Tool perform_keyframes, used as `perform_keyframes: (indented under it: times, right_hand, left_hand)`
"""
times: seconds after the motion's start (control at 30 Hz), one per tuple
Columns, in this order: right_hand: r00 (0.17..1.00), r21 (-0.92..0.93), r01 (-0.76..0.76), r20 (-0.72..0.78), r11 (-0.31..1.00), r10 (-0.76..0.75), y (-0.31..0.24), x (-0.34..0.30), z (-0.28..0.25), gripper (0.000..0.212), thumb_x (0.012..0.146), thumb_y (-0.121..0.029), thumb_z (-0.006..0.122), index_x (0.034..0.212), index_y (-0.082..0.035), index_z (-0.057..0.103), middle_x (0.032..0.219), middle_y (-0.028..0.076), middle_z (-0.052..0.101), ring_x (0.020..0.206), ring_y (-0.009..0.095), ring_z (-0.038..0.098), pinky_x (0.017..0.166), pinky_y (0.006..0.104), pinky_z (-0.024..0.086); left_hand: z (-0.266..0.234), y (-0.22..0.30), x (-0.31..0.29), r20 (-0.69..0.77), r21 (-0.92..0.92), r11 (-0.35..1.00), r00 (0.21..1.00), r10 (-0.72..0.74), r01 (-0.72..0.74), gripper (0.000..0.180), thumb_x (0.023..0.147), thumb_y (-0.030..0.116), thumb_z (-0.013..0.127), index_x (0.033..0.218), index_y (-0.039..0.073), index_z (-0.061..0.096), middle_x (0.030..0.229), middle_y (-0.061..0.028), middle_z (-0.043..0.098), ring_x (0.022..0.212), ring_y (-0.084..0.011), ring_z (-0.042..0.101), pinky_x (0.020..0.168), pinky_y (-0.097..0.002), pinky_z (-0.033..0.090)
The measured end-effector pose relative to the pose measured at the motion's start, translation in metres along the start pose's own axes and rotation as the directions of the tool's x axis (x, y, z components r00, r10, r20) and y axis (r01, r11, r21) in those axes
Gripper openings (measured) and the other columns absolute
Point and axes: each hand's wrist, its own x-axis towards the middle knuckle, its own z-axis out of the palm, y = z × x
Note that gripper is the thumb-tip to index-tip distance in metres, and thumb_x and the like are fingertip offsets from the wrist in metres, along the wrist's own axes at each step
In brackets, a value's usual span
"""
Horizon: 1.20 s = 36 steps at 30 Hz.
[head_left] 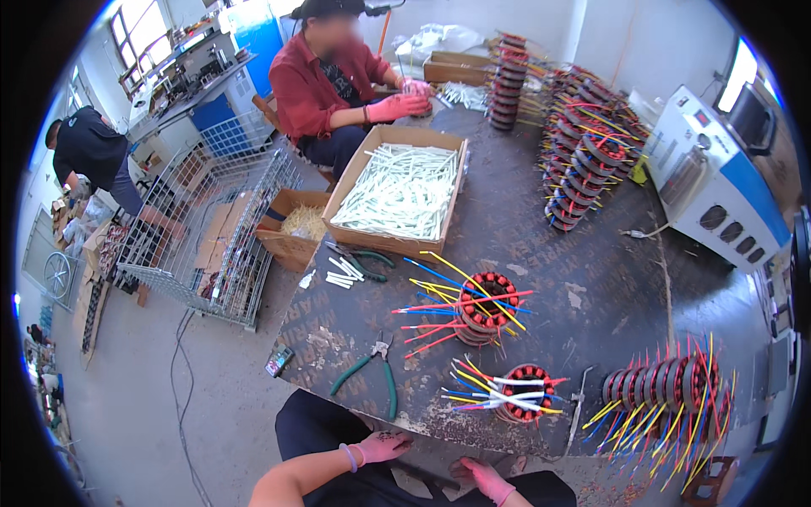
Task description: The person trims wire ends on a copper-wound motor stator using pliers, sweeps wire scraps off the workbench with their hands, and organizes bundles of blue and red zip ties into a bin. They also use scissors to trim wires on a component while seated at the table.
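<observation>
My left hand (pixel 382 448), in a pink glove with darkened fingertips, is low over my lap by the table's near edge. Its fingers look stretched out and hold nothing I can see. My right hand (pixel 487 482), gloved the same way, is over my other thigh, fingers loosely apart. Nearest on the table are a stator coil ring (pixel 525 406) with white sleeves laid across it and coloured wires, and green-handled pliers (pixel 372 376). Behind them stands a short stack of wound stators (pixel 480 332) with red, yellow and blue leads.
A carton of white sleeves (pixel 395 193) stands farther back, near green-handled cutters (pixel 363 260) and loose sleeves (pixel 345 274). Wired stators lie in a row (pixel 663 382) at right; tall stacks (pixel 587 156) stand behind. A co-worker (pixel 325 93) sits opposite; another bends by a wire cage (pixel 203 228).
</observation>
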Motion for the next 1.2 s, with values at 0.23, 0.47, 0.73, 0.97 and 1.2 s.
perform_keyframes:
  times: [0.23,0.47,0.73,0.97,1.2]
  right_hand:
    - [0.823,-0.910,0.216,-0.027,0.355,-0.568,0.024,0.054,-0.019,0.040,0.094,-0.038,0.051,0.114,-0.007,0.065,0.112,0.013,0.067,0.104,0.030,0.063,0.089,0.0367,0.048]
    - [0.472,-0.741,0.425,-0.308,0.519,-0.826,0.118,0.005,0.041,0.029,0.092,-0.029,0.057,0.102,-0.005,0.067,0.095,0.014,0.069,0.088,0.027,0.066,0.078,0.0335,0.050]
    - [0.434,-0.077,0.874,-0.322,0.481,-0.841,0.159,-0.032,0.118,0.026,0.100,-0.021,0.052,0.109,0.000,0.064,0.099,0.004,0.068,0.091,0.012,0.063,0.086,0.0269,0.049]
    - [0.549,-0.183,0.786,-0.232,0.591,-0.803,0.131,-0.061,0.116,0.026,0.100,-0.023,0.052,0.107,-0.002,0.065,0.095,0.001,0.066,0.085,0.009,0.059,0.081,0.0244,0.047]
    - [0.370,-0.401,0.825,-0.151,0.399,-0.917,0.045,-0.101,0.077,0.025,0.100,-0.024,0.052,0.103,-0.002,0.064,0.088,-0.001,0.063,0.084,0.007,0.055,0.077,0.0248,0.047]
  left_hand:
    - [0.045,-0.068,0.013,-0.173,0.538,0.804,0.899,0.401,-0.255,0.036,0.091,0.036,0.055,0.117,0.012,0.057,0.095,-0.0123,0.062,0.088,-0.0332,0.062,0.077,-0.0429,0.051]
    - [0.081,0.087,-0.066,-0.661,-0.051,0.967,0.734,0.156,-0.251,0.038,0.088,0.018,0.065,0.120,0.003,0.053,0.098,-0.0146,0.061,0.086,-0.0284,0.063,0.078,-0.0399,0.051]
    - [0.125,0.118,-0.104,-0.558,-0.764,0.466,0.820,-0.128,-0.448,0.041,0.096,0.010,0.058,0.133,0.003,0.043,0.111,-0.0073,0.058,0.096,-0.0134,0.057,0.087,-0.0310,0.049]
    - [0.029,0.131,-0.107,-0.840,-0.209,0.858,0.535,0.089,-0.470,0.031,0.091,0.010,0.064,0.119,0.005,0.052,0.102,-0.0023,0.055,0.087,-0.0095,0.054,0.076,-0.0251,0.048]
    - [-0.077,0.072,-0.229,-0.892,0.088,0.897,0.436,-0.123,0.433,0.040,0.087,0.041,0.066,0.072,0.003,0.062,0.072,-0.0079,0.055,0.066,-0.0240,0.057,0.064,-0.0361,0.046]
